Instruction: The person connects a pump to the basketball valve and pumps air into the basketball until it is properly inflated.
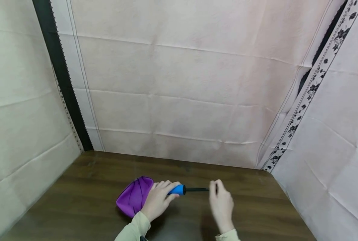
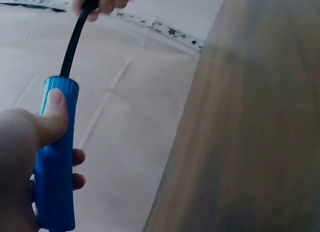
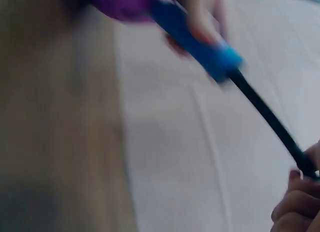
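My left hand [image 1: 159, 199] grips the blue barrel of a hand pump [image 1: 177, 190], the thumb lying along its side in the left wrist view. From the barrel's right end a black rod [image 1: 197, 189] sticks far out. My right hand [image 1: 222, 202] holds the rod's outer end, its fingers curled round it and hiding the tip. Left of the left hand a purple, partly caved-in ball [image 1: 135, 199] with dark seam lines sits on the table. The ball meets the pump's left end in the right wrist view [image 3: 125, 6], where the joint is blurred.
The brown wood-grain table [image 1: 106, 174] lies under both hands. Pale creased cloth [image 1: 179, 100] hangs behind it and on both sides. A floral border strip [image 1: 305, 100] runs down the right corner, a dark strip [image 1: 61, 73] down the left.
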A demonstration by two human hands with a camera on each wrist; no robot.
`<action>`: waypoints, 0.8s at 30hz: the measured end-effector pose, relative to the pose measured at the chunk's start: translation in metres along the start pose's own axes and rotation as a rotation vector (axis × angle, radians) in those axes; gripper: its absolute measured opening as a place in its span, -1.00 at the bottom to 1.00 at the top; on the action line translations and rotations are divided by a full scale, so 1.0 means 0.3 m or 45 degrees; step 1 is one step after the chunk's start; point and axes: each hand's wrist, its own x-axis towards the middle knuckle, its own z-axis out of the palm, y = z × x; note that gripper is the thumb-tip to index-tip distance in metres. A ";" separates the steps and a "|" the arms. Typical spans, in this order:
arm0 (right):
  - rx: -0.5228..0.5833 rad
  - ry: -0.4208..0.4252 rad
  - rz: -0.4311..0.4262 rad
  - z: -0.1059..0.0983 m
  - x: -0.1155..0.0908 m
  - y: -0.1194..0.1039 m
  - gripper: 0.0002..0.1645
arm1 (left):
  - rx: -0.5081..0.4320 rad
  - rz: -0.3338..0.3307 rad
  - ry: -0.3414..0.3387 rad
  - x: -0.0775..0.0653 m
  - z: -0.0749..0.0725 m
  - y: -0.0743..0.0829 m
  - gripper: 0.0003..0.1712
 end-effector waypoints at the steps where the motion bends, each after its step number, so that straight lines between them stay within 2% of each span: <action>1: -0.023 -0.008 -0.015 0.019 -0.016 -0.011 -0.73 | 0.017 0.006 -0.005 -0.004 0.005 0.001 -0.56; 4: -0.048 -0.059 -0.083 0.080 -0.067 -0.046 -0.74 | 0.040 0.035 -0.006 -0.014 0.022 0.012 -0.57; 7: -0.026 -0.111 -0.140 0.110 -0.088 -0.059 -0.76 | -0.016 0.065 -0.014 -0.016 0.039 0.028 -0.57; 12: 0.040 -0.238 -0.105 0.066 -0.040 -0.017 -0.73 | -0.037 0.073 -0.031 -0.010 0.038 0.034 -0.55; 16: 0.037 -0.151 -0.029 -0.006 0.012 0.026 -0.71 | -0.009 0.027 0.042 -0.004 0.016 0.014 -0.56; 18: 0.016 -0.084 0.011 -0.020 0.017 0.033 -0.70 | -0.003 0.018 0.064 -0.005 0.016 0.007 -0.56; 20: -0.008 -0.085 0.033 -0.011 0.002 0.025 -0.69 | -0.012 0.021 0.065 -0.011 0.026 0.006 -0.55; 24: -0.049 -0.156 -0.019 0.050 -0.055 -0.014 -0.65 | -0.036 0.048 0.034 -0.017 0.054 0.020 -0.52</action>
